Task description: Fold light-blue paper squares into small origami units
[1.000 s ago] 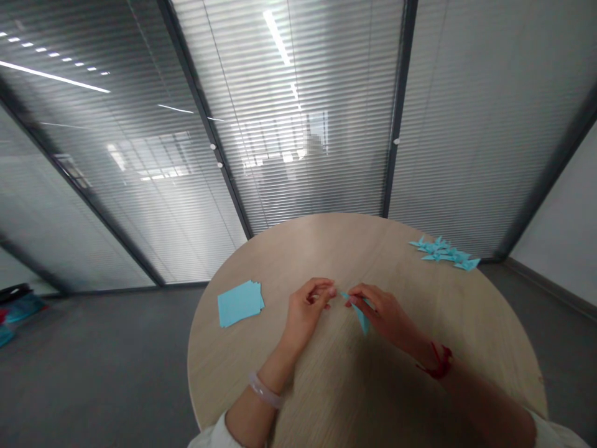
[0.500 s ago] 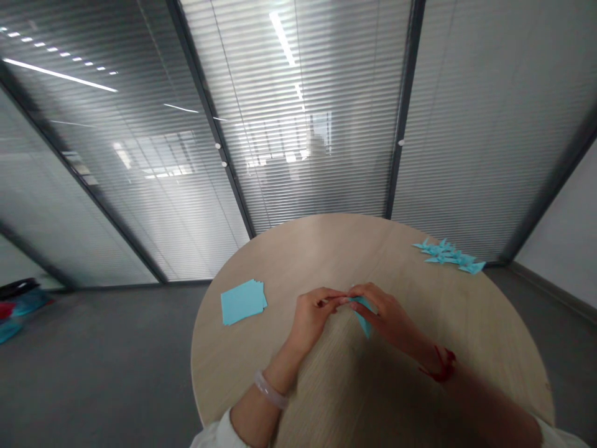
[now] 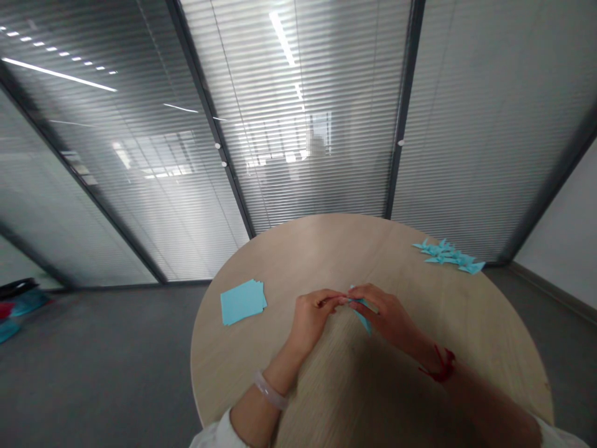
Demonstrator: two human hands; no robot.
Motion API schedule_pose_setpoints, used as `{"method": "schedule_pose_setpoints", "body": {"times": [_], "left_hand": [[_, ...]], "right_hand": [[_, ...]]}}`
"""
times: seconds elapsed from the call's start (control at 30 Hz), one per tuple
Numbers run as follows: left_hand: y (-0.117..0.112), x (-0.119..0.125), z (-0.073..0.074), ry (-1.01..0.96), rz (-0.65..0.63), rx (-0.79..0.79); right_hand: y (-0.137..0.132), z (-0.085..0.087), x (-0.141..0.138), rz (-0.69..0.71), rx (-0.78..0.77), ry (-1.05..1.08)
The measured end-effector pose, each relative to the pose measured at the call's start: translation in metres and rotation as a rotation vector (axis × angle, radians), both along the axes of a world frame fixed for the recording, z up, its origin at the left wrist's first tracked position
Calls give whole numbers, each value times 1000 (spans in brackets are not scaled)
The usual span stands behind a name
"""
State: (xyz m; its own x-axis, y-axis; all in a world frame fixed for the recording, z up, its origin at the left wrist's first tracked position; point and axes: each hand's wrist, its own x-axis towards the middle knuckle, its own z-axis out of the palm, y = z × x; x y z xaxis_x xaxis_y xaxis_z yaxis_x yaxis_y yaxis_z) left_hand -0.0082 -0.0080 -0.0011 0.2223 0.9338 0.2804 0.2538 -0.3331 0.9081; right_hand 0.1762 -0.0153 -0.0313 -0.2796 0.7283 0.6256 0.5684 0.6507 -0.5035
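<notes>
On the middle of the worktop (image 3: 326, 249) I see my left hand (image 3: 311, 316) and right hand (image 3: 388, 316) meeting fingertip to fingertip, both pinched on a folded blue paper (image 3: 364, 322), blue sheet stack (image 3: 242, 302) at nine o'clock, folded pieces (image 3: 448, 255) at two o'clock.

An office meeting room — glass partitions with slatted blinds (image 3: 321, 124); round table (image 3: 420, 348); grey carpet (image 3: 93, 367).

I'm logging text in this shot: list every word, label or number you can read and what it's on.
None can be read. The folded blue paper between the left hand and right hand, the stack of blue sheets, the pile of folded pieces and the table are blank; the glass wall shows only blinds and reflections.
</notes>
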Motion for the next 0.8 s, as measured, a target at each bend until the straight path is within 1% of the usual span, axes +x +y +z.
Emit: {"method": "schedule_pose_setpoints", "body": {"times": [0.2,0.37,0.57,0.67,0.8], "left_hand": [[-1,0,0,38,-12,14],[-2,2,-2,59,-25,48],[-1,3,-1,90,-73,94],[1,1,-1,132,-59,149],[1,-1,-4,186,-33,188]], "right_hand": [[2,-2,1,-7,-10,15],[1,-1,0,-7,12,19],[2,0,1,-3,39,38],[1,1,0,24,35,35],[-2,3,-2,37,16,14]]}}
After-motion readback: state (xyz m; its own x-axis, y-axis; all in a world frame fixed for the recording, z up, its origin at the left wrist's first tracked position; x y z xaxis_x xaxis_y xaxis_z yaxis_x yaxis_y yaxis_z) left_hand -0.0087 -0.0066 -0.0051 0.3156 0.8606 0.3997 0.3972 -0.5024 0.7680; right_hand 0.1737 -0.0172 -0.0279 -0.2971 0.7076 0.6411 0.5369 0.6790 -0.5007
